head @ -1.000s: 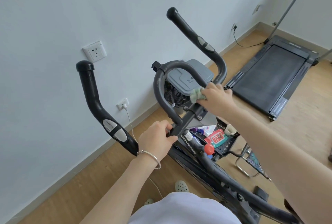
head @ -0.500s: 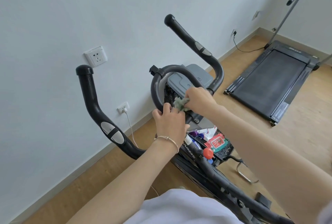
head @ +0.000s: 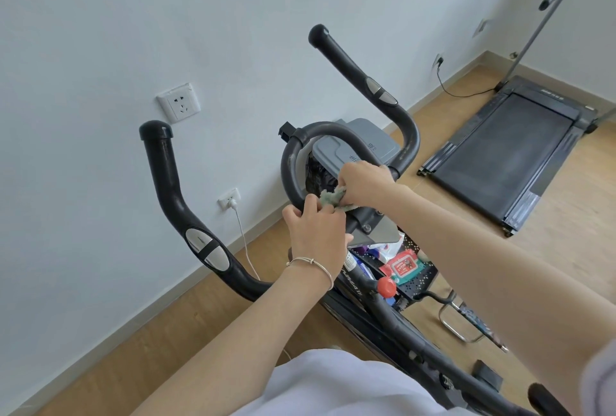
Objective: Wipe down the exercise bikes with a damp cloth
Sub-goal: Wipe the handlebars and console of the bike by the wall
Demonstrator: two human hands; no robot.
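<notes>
- Since a second ago the left hand (head: 316, 235) has climbed from the stem to the loop handlebar (head: 289, 162) of the exercise bike (head: 400, 325). The right hand (head: 365, 182) has carried the green cloth (head: 333, 198) from the loop's 3 o'clock side to its 6 o'clock bend.
- Right-hand fingers pinch the bunched cloth against that bend.
- Left-hand fingers curl round the bar, touching the cloth.
- Pale wall fills 9 to 12 o'clock, with a wall socket (head: 178, 105) and a lower outlet (head: 230, 199) holding a white plug.
- Wood floor (head: 573, 215) carries a treadmill (head: 500, 155) at 2 o'clock.
- At 5 o'clock from the hands, a black tray (head: 423, 277) holds a red wipes pack (head: 403, 265).
</notes>
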